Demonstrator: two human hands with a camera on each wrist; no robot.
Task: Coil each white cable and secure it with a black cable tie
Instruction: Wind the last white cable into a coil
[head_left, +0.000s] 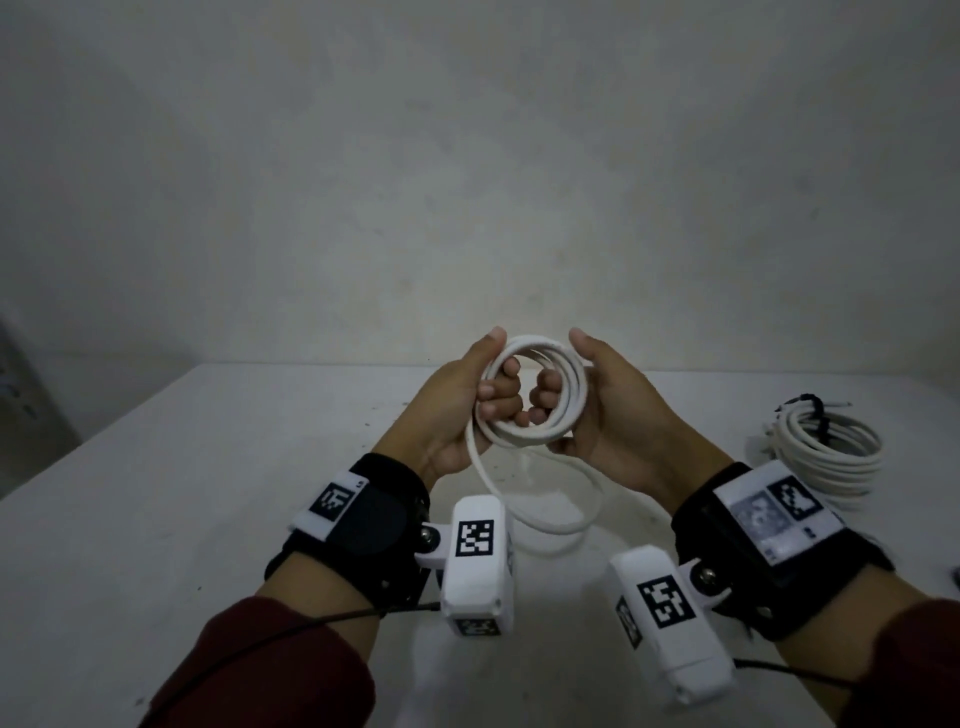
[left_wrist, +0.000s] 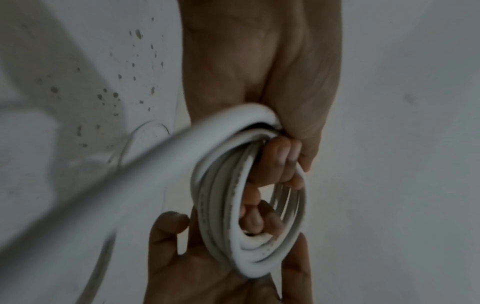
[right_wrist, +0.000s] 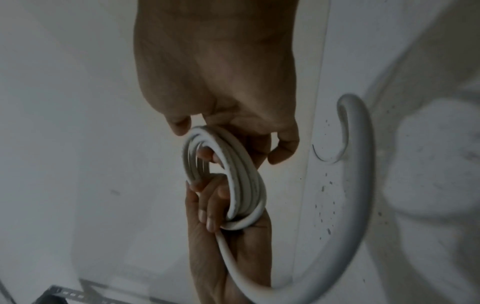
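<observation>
Your white cable (head_left: 535, 395), second white coil (head_left: 826, 457) with black tie (head_left: 815, 410), white speckled table (head_left: 208, 467), maroon sleeves (head_left: 270, 670).

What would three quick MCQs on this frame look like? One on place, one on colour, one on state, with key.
1. Where does the finished bundle lie?
A. on the table, right of the hands
B. left of the hands
C. in the left hand

2. What colour is the tie on that bundle?
A. white
B. red
C. black

3. What state is the held cable in?
A. fully coiled and tied
B. partly coiled, a loose length hanging below
C. lying straight on the table

Key: 1 A, it rests on the table beyond the right wrist. 2 C, a dark band crosses the white loops. 3 B, left hand and right hand hold the loops while a slack loop droops; no tie shows on it.
</observation>
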